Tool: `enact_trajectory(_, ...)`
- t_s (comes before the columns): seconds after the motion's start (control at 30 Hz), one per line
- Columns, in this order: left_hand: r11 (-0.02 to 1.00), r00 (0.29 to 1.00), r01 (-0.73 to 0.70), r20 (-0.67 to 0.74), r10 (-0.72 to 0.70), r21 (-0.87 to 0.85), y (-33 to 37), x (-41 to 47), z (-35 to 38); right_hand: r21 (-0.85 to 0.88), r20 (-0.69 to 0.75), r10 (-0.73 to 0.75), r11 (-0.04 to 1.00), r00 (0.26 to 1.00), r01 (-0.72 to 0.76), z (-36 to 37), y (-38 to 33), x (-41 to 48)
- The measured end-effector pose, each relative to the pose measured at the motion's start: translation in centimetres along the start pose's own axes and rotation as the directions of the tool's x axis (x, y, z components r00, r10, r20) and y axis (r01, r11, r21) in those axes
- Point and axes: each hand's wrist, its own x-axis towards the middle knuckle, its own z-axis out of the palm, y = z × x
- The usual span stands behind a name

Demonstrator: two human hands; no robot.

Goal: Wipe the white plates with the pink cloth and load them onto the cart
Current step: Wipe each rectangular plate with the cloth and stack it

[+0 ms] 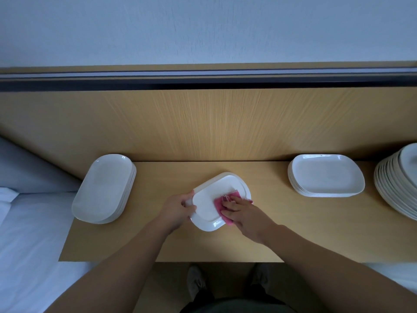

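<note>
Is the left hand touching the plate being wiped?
Touching. The head view shows the left hand gripping the plate by its left edge.

one plate [214,202] lies at the middle of the table [293,240]; a stack of oval plates [103,188] sits to its left, a stack of squarish plates [326,176] to its right, a third stack [399,186] at the far right edge.

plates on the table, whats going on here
A person is wiping a white plate at the middle of the wooden table. The left hand grips the plate's left edge while the right hand presses the pink cloth onto it. An oval plate stack sits to the left; a squarish plate stack and a round plate stack sit to the right.
</note>
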Motion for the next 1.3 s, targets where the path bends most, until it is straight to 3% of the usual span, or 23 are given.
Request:
enact_trajectory(0.1,0.999,1.000,0.014,-0.007,-0.014,-0.046,0.3,0.1,0.8,0.011,-0.027,-0.066,0.998,0.997,0.066,1.2,-1.6,0.0)
enact_trajectory(0.3,0.999,1.000,-0.008,-0.026,0.009,0.035,0.5,0.5,1.2,-0.119,-0.115,-0.152,0.983,0.982,0.138,1.8,-2.7,0.8)
enact_trajectory(0.5,0.999,0.999,0.031,-0.036,-0.032,-0.012,1.2,0.9,1.3,-0.127,-0.027,-0.178,0.977,0.984,0.173,2.3,-1.7,1.1)
enact_trajectory(0.67,0.996,0.999,0.029,-0.014,-0.031,-0.083,1.5,0.8,1.4,-0.032,0.013,-0.149,0.988,0.989,0.150,0.6,0.7,0.5)
enact_trajectory(0.87,0.999,1.000,-0.008,-0.015,0.007,-0.039,1.6,0.8,1.3,0.009,-0.078,0.113,0.994,0.991,-0.113,-0.4,5.2,-0.2)
enact_trajectory(1.0,0.999,0.999,-0.034,0.021,0.034,-0.028,1.9,1.1,0.9,0.071,-0.143,-0.001,0.997,0.990,0.012,-1.2,3.0,2.0)
enact_trajectory(1.17,0.999,0.999,-0.029,0.037,0.030,-0.030,2.2,1.0,1.1,0.086,0.049,-0.049,0.995,0.998,0.045,-0.1,1.9,4.1)
enact_trajectory(1.3,0.999,1.000,-0.018,0.006,0.019,-0.040,2.4,0.6,1.3,0.053,0.103,0.101,0.993,0.990,-0.107,-0.7,4.5,3.5)
